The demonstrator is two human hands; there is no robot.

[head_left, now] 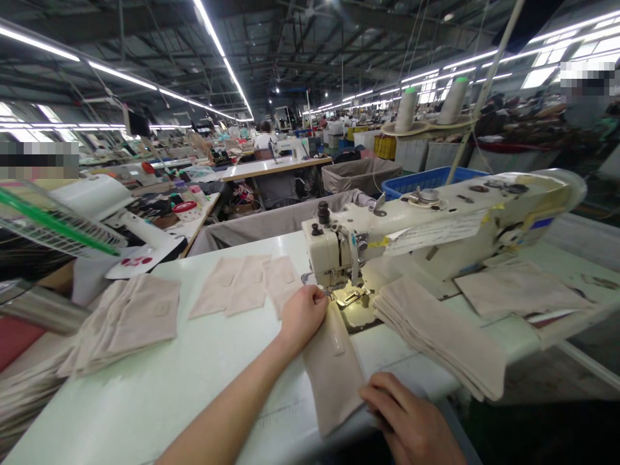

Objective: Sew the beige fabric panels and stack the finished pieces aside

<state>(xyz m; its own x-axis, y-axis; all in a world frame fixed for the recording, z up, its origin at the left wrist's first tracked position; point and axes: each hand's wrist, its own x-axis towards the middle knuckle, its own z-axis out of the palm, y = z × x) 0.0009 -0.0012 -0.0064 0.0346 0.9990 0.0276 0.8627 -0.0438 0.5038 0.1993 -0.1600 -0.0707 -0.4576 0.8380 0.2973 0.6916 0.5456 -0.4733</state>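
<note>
A beige fabric piece [334, 387] with a small tab sewn near its top lies at the front of the sewing machine [334, 252], its upper end close to the lit presser foot [351, 297]. My left hand [305, 313] is closed at the upper left edge of that piece, right beside the foot, its fingertips partly hidden. At the lower right corner, my right hand [411, 416] pinches the fabric between thumb and fingers. Several beige pieces with tabs [245, 284] lie overlapped on the pale green table, left of the machine.
A stack of beige pieces [440, 336] lies right of the needle, with another pile [523, 287] behind it. At the left edge sit more stacked pieces [140, 310] and a white fan [111, 219]. Behind the machine stand a blue basket [431, 177] and thread cones [405, 111].
</note>
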